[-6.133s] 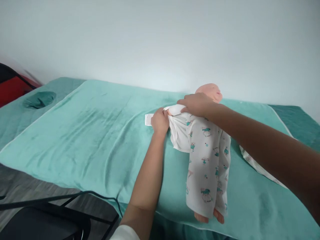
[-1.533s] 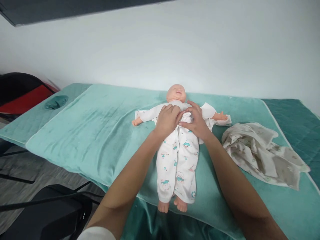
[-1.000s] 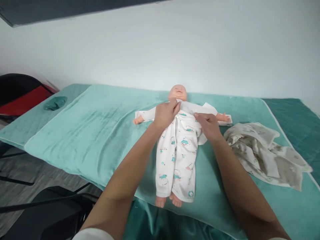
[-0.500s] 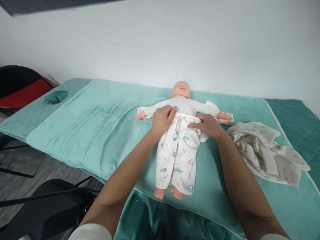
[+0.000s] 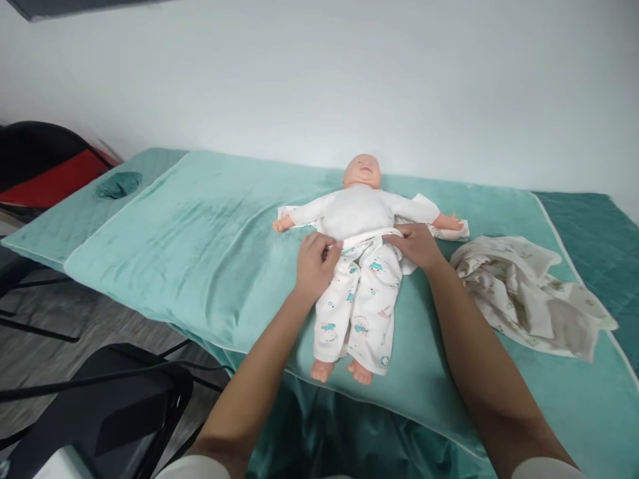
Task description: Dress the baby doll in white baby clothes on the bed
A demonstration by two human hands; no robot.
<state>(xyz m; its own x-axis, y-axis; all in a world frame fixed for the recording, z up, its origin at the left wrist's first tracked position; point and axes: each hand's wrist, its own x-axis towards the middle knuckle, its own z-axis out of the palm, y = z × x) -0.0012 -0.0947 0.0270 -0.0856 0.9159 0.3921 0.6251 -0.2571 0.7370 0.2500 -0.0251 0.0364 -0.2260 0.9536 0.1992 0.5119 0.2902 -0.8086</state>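
A baby doll point(image 5: 360, 207) lies on its back, arms spread, its head toward the wall. Its body is white, and printed baby pants point(image 5: 359, 306) cover its legs down to the bare feet. My left hand point(image 5: 317, 266) is closed, fingers pinching the waistband at the doll's left-hand side in view. On the opposite side, my right hand point(image 5: 415, 246) grips the waistband with thumb and fingers. The waistband runs between both hands across the lower belly. Printed white cloth point(image 5: 452, 231) shows beneath the doll's arms and hip. My fingertips are partly hidden by the fabric.
A crumpled printed cloth point(image 5: 534, 299) lies right of the doll on the green massage bed point(image 5: 200, 239). The bed has a face hole point(image 5: 118, 185) at its left end. A black chair point(image 5: 100, 412) stands at lower left, and a red-and-black chair point(image 5: 54, 176) stands behind.
My left hand has moved down and slightly left, from the belly to the side of the waistband. The waistband's left side sits lower, showing more belly. My right hand stays on the waistband.
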